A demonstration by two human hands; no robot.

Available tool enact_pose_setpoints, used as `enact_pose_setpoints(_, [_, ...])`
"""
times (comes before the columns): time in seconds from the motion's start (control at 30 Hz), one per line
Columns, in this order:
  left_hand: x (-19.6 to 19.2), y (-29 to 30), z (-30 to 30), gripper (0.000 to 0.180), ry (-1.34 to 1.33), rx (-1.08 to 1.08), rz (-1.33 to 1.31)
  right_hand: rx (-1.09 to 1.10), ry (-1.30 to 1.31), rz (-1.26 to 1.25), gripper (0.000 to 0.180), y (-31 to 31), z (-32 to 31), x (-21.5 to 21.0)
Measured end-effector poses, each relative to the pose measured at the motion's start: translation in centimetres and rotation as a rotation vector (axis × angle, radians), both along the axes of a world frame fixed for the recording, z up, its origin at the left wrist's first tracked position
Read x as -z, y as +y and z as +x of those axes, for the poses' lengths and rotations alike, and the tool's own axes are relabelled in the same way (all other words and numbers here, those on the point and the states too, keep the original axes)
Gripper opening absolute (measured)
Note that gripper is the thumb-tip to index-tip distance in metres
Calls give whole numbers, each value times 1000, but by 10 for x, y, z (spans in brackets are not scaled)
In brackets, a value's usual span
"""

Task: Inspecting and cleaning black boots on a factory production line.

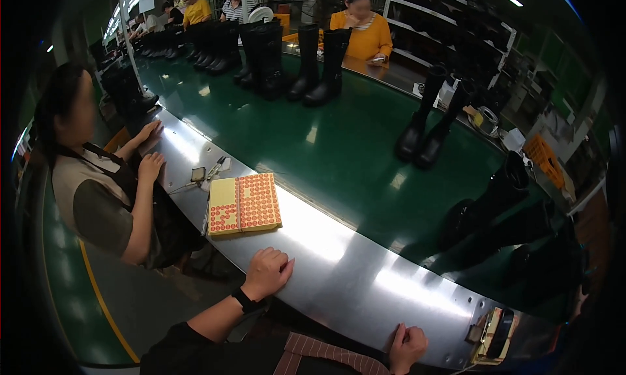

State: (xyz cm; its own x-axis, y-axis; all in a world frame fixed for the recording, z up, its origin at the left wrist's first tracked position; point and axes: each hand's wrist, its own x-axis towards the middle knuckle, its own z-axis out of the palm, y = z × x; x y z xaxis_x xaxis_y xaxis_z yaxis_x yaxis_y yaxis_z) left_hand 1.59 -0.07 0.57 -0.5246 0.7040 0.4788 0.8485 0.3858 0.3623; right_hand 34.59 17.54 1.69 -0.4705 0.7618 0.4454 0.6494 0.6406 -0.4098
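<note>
My left hand (268, 272) rests as a loose fist on the steel table edge (313, 280), a dark band on its wrist. Just beyond it lies a yellow stack of sticker sheets (244, 204) with rows of round red stickers, held by a band. My right hand (409, 345), also curled into a fist, leans on the same steel edge farther right. Nothing shows in either hand. To the right of that hand sits a smaller yellow stack (486, 349) with a dark, phone-like object (501, 332) on top.
Black boots (326, 68) stand in pairs along the green conveyor belt (287, 134); another tall pair (424, 124) is at the right, with more nearer. A co-worker (104, 179) stands at left, hands on the steel edge. Beside the sticker stack lie small nippers (215, 169).
</note>
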Motion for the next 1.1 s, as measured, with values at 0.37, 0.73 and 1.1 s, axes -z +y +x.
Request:
enact_pose_setpoints(0.37, [6, -1, 0, 23, -11, -12, 26, 11, -49, 2, 39, 3, 4, 12])
enact_pose_setpoints(0.73, [4, 5, 0, 25, -70, 25, 100, 38, -34, -2, 38, -1, 12, 13])
enact_pose_setpoints(1.1, [9, 4, 4, 31, -63, 6, -3, -100, 99, -322, 24, 19, 21, 3])
